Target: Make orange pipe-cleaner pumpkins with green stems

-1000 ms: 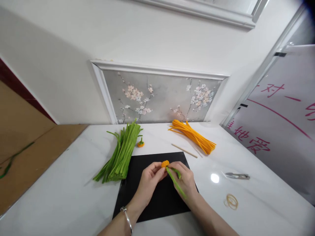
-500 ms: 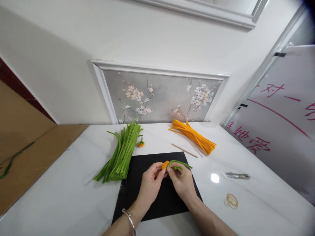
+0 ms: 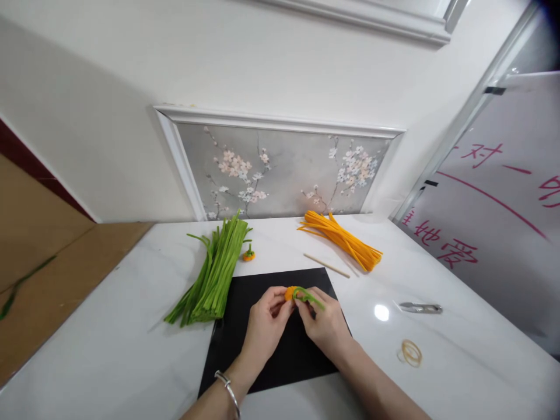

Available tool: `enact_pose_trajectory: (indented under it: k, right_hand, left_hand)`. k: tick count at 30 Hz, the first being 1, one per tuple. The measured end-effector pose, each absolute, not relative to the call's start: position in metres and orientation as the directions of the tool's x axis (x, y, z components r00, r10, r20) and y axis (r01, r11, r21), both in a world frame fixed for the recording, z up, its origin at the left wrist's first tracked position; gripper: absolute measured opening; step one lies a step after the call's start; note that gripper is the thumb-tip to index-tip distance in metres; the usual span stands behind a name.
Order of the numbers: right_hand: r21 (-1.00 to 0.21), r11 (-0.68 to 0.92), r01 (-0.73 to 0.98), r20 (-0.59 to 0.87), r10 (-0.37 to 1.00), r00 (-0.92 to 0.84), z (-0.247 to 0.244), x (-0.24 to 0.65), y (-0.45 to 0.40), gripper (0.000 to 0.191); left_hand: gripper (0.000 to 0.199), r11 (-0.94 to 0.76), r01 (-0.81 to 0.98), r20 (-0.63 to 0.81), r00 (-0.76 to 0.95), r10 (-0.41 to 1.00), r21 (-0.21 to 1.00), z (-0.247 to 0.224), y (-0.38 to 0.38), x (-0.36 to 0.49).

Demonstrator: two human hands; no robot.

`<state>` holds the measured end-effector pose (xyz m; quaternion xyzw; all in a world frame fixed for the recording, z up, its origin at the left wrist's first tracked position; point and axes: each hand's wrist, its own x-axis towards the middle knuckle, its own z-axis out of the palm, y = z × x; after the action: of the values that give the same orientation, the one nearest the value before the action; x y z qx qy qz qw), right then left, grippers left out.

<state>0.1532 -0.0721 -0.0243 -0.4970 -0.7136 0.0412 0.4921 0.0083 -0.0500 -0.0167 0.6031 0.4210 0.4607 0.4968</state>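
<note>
Our left hand (image 3: 266, 321) is closed on the small orange piece (image 3: 290, 293), above the black mat (image 3: 280, 361) and nearer its far edge than its near one. Our right hand (image 3: 326, 324), just right of the piece, pinches the green strip (image 3: 311, 298) at the piece's right side; the strip's long axis slants from there rightward and toward us, toward the mat's right edge.

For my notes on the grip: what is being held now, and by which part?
Left grip: a small orange piece, by its left side. Right grip: a green strip, close to the orange piece; exact contact is hidden.
</note>
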Motion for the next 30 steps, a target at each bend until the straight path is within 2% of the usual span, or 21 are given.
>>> enact_pose_trajectory:
  k: [3, 5, 11, 15, 20, 23, 27, 30]
  right_hand:
    - [-0.432, 0.534, 0.727, 0.708, 0.700, -0.094, -0.022, 0.150, -0.073, 0.020]
    - [-0.425, 0.547, 0.721, 0.730, 0.678, -0.084, -0.021, 0.147, -0.073, 0.019]
    - [-0.668, 0.443, 0.597, 0.646, 0.744, 0.170, -0.023, 0.132, -0.075, 0.015]
    - [-0.761, 0.415, 0.499, 0.587, 0.768, 0.256, -0.022, 0.130, -0.076, 0.012]
    - [-0.750, 0.440, 0.494, 0.580, 0.797, 0.169, -0.020, 0.138, -0.075, 0.013]
    - [-0.729, 0.443, 0.522, 0.569, 0.816, 0.104, -0.020, 0.144, -0.076, 0.014]
    - [-0.729, 0.465, 0.502, 0.537, 0.844, -0.002, -0.018, 0.157, -0.077, 0.011]
    - [-0.768, 0.445, 0.461, 0.512, 0.858, 0.025, -0.017, 0.170, -0.075, 0.017]
  left_hand:
    - [0.013, -0.170, 0.069, 0.152, 0.212, 0.965, 0.983, -0.015, -0.050, 0.008]
    - [0.011, -0.168, 0.063, 0.154, 0.185, 0.971, 0.984, -0.012, -0.051, 0.008]
    - [0.006, -0.171, 0.056, 0.166, 0.081, 0.983, 0.984, -0.005, -0.062, 0.015]
    - [0.009, -0.141, -0.026, 0.143, 0.073, 0.987, 0.990, -0.005, -0.067, 0.017]
    - [0.034, 0.081, -0.309, -0.005, 0.241, 0.970, 0.948, -0.001, -0.064, 0.015]
    - [0.048, 0.168, -0.360, -0.053, 0.308, 0.950, 0.918, 0.000, -0.058, 0.011]
    - [0.043, 0.191, -0.326, -0.093, 0.294, 0.951, 0.926, -0.004, -0.053, 0.007]
    - [0.030, 0.225, -0.264, -0.146, 0.290, 0.946, 0.938, -0.007, -0.052, 0.007]
